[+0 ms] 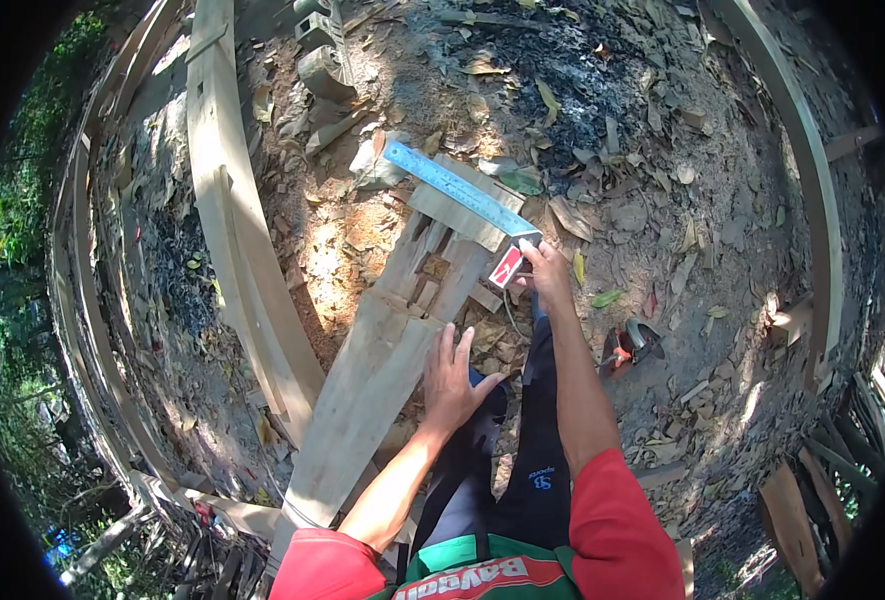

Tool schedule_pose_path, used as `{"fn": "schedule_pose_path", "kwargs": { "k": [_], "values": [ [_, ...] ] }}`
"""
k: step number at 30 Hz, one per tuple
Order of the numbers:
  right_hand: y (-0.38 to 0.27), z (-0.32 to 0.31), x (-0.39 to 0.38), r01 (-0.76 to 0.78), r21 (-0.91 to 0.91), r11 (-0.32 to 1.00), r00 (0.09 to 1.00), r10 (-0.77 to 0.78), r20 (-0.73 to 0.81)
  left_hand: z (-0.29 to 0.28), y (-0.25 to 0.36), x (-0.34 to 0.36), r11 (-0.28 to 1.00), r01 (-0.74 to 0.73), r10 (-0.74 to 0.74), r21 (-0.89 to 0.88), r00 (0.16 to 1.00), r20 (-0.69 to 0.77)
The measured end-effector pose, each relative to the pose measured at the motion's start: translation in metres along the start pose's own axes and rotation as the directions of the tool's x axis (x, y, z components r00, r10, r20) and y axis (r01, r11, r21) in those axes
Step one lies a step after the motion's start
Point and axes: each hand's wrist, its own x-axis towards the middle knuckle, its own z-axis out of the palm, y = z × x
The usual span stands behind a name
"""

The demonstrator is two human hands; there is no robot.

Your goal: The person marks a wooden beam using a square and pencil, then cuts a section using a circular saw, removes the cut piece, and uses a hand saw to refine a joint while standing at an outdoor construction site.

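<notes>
The right hand (546, 268) grips the red handle of a metal try square (463, 195), whose long blade lies slanted across the far end of two pale wooden planks (383, 360). The left hand (453, 375) rests open, fingers spread, flat on the nearer plank. An orange power tool (628, 347) lies on the leaf-strewn ground (663, 180) just right of the right forearm.

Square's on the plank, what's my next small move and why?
Probably slide the red-handled steel try square until its handle seats against the pale wooden plank: the right hand holds that handle past the plank's edge, with the blade lying across it, while the left hand presses the plank.
</notes>
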Motion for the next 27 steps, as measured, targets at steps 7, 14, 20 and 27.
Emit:
{"fn": "schedule_pose_path", "kwargs": {
  "k": [7,14,20,27],
  "values": [
    [-0.009,0.001,0.000,-0.006,-0.030,1.000,1.000,0.007,0.024,0.020,0.015,0.093,0.997,-0.048,0.050,0.056,0.998,-0.048],
    [-0.005,0.003,0.014,0.017,0.187,0.982,0.998,-0.029,0.058,0.026,0.000,0.177,0.948,-0.202,0.207,0.246,0.978,0.008],
    [-0.013,0.006,0.011,-0.016,0.231,0.973,0.998,0.003,0.059,0.035,-0.009,0.183,0.922,-0.255,0.256,0.291,0.966,0.035],
    [-0.020,0.001,0.015,0.026,0.193,0.981,0.994,-0.047,0.103,0.046,-0.009,0.191,0.913,-0.262,0.284,0.314,0.958,-0.027]
  ]
}}
